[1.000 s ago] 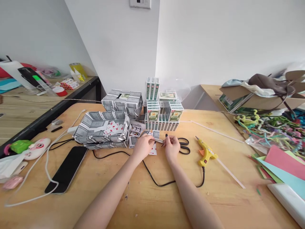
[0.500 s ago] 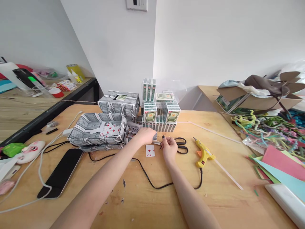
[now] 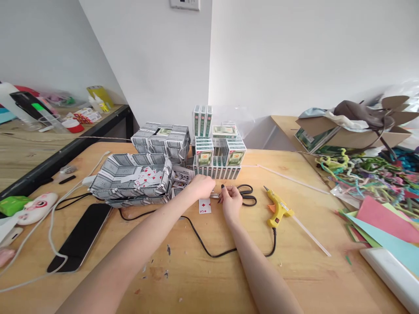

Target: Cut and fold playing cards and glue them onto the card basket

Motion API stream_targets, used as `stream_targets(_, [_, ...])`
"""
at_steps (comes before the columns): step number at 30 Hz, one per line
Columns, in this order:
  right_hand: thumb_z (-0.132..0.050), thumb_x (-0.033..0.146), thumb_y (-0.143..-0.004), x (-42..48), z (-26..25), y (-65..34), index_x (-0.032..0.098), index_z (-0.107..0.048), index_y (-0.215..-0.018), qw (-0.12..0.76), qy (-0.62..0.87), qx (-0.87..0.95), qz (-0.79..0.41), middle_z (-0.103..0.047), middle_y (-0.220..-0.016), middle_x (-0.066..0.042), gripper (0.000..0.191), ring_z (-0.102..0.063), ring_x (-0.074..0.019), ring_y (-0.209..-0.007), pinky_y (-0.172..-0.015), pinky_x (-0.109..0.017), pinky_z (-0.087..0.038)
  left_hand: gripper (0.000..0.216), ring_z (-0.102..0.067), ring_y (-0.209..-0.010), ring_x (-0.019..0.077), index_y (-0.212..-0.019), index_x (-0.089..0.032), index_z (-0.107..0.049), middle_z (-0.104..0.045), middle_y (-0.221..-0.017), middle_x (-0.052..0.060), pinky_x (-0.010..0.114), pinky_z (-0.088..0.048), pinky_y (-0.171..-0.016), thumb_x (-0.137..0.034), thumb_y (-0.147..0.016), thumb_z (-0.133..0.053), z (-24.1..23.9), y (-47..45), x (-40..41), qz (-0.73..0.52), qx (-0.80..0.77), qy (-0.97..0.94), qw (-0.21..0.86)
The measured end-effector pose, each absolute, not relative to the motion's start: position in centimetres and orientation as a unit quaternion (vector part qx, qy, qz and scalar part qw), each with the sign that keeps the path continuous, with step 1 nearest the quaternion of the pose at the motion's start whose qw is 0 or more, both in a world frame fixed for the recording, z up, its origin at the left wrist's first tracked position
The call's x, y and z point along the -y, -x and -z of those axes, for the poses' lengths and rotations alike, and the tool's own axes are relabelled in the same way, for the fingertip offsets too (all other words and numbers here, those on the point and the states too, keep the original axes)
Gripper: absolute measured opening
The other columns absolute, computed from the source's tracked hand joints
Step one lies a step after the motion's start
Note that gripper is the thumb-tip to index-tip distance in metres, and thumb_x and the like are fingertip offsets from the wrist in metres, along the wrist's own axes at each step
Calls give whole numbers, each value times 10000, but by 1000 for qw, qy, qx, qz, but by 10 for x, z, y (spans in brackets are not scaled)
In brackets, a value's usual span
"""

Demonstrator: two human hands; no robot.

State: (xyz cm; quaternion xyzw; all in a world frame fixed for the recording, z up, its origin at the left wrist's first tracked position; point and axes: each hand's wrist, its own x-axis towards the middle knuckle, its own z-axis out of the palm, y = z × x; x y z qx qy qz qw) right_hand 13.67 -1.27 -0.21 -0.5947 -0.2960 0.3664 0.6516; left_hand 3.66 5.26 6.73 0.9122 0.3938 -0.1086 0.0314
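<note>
My left hand (image 3: 202, 186) is curled, knuckles up, over small playing cards lying just in front of the stacked card boxes (image 3: 218, 153); what its fingers hold is hidden. My right hand (image 3: 231, 200) is beside it with fingers pinched, touching the blade end of the black scissors (image 3: 246, 194). A red three of diamonds card (image 3: 204, 206) lies face up on the wooden table (image 3: 209, 270) between my hands. A tray built of playing cards (image 3: 132, 179) with loose cards inside stands to the left.
A yellow glue gun (image 3: 276, 208) with its black cord (image 3: 209, 250) lies right of the scissors. A dark phone (image 3: 80, 237) and white cable sit front left. Coloured paper sheets (image 3: 382, 222) and pipe cleaners (image 3: 366, 174) crowd the right side.
My left hand let the three of diamonds drop flat onto the table and moved back toward the small cards by the boxes. My right hand stayed at the scissors.
</note>
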Motion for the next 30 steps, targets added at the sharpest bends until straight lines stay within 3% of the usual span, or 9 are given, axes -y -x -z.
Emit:
stream_targets(7, [-601,388,-700,13,0,-136,191,-497,-639,657,588,292,-371,-520,-469,45,231,-415,-95,-365,-380,-230,-351,236,-636,-781,314,-897,-118,-635,-674,-826,173,373,-470,-629,-92,-700,-508,-66,-38,-51,107,-370,-923,3])
stream_targets(12, [-598,381,-706,13,0,-136,189,-494,-636,655,589,295,-370,-519,-481,42,229,-418,-94,-367,-373,-225,-351,261,-634,-811,305,-928,-104,-619,-671,-826,179,366,-466,-670,-64,-684,-536,-61,-41,-47,99,-368,-925,8])
stream_targets(24, [-601,389,-704,12,1,-137,176,-498,-637,664,575,295,-376,-507,-473,45,246,-407,-84,-369,-375,-213,-345,304,-634,-795,308,-987,-149,-591,-672,-843,154,364,-461,-635,-124,-694,-516,-62,-30,-50,88,-390,-916,12])
stream_targets(30, [-598,381,-701,11,2,-137,177,-498,-639,665,574,297,-375,-503,-470,48,236,-407,-85,-365,-370,-214,-346,287,-640,-762,294,-978,-161,-606,-677,-817,134,370,-450,-637,-126,-725,-475,-53,-28,-50,25,-409,-912,3])
